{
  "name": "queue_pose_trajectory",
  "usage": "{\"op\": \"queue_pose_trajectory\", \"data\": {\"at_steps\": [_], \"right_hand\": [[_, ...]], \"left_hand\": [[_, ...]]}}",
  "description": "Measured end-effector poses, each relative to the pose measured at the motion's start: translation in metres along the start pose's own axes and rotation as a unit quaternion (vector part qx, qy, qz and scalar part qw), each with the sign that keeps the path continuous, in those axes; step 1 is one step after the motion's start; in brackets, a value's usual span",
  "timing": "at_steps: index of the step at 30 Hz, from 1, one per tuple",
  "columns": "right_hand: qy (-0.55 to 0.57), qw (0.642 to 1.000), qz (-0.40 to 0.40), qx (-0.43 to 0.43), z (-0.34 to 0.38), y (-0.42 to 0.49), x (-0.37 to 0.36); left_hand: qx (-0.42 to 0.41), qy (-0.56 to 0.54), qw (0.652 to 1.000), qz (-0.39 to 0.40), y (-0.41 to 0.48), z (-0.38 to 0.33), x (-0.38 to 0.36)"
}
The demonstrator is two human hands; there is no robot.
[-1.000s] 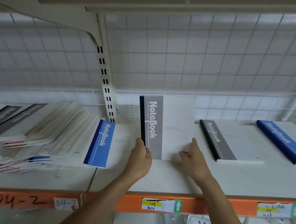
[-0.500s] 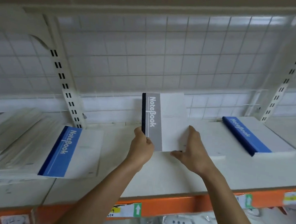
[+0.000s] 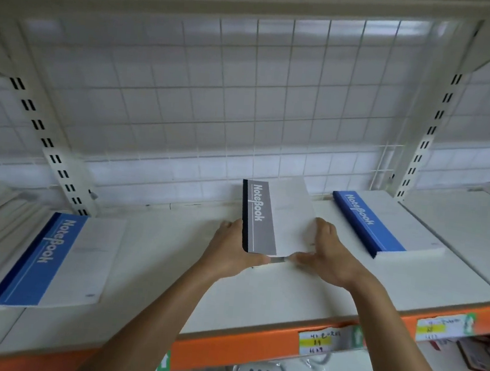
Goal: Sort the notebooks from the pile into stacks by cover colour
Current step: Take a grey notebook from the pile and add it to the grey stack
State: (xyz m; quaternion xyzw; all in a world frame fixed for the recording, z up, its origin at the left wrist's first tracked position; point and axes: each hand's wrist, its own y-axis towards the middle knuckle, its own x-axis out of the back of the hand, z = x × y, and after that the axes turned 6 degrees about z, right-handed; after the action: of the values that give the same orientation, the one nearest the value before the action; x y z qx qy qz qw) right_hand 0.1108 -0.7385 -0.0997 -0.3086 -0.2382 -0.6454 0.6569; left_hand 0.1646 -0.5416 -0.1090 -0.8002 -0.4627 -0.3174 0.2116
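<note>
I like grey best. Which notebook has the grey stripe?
The white paper notebook with the grey band, held up in the middle. The left paper notebook and the right paper notebook have blue bands.

One grey-banded notebook (image 3: 260,216) and two blue-banded notebooks (image 3: 48,259) (image 3: 367,221) show their covers. There are two hands, the left hand (image 3: 231,252) and the right hand (image 3: 331,253). Two yellow-marked labels (image 3: 323,341) (image 3: 442,325) line the shelf edge (image 3: 237,344).

I record a white shelf (image 3: 156,251) carrying a loose notebook pile (image 3: 48,259) at left, blue-banded cover uppermost, and a blue-banded stack (image 3: 383,225) at right.
</note>
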Motion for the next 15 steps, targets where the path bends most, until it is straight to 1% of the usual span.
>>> {"op": "queue_pose_trajectory", "data": {"at_steps": [8,15], "right_hand": [[0.018,0.998,0.055,-0.018,-0.015,0.011,0.002],[0.005,0.997,0.074,-0.03,-0.022,0.016,0.005]], "left_hand": [[0.033,0.043,0.998,-0.02,0.009,0.003,-0.013],[0.053,0.092,0.994,-0.015,0.013,0.009,-0.02]]}}
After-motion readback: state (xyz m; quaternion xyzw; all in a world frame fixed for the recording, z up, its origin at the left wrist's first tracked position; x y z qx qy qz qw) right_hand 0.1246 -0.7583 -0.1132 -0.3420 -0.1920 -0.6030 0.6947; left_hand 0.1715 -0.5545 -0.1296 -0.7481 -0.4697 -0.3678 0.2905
